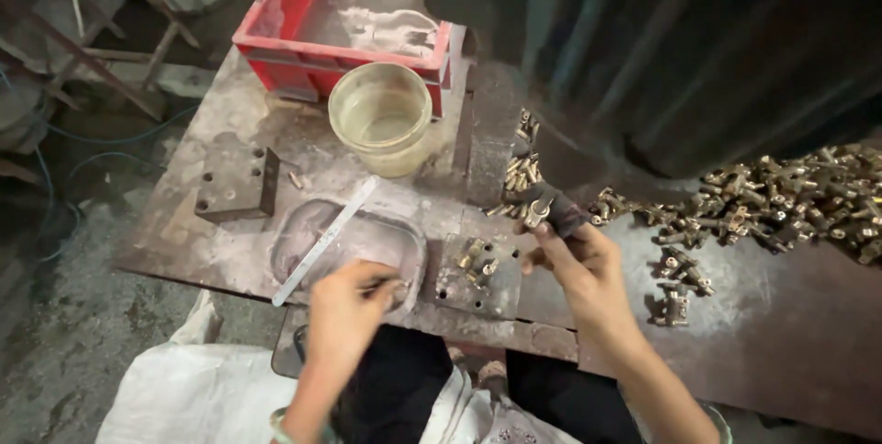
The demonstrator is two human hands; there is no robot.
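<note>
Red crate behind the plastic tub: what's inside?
The red crate shows a mostly bare grey floor with pale dusty smears near the front wall. Its right part is hidden behind the dark machine.

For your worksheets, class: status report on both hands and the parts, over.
Left hand pinching a small tool over the tray. Right hand holding a brass fitting. Fittings heap at right; nothing blocking.

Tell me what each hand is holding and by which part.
The right hand pinches a small brass fitting by its lower end. The left hand grips something thin and dark; what it is cannot be told.
</note>
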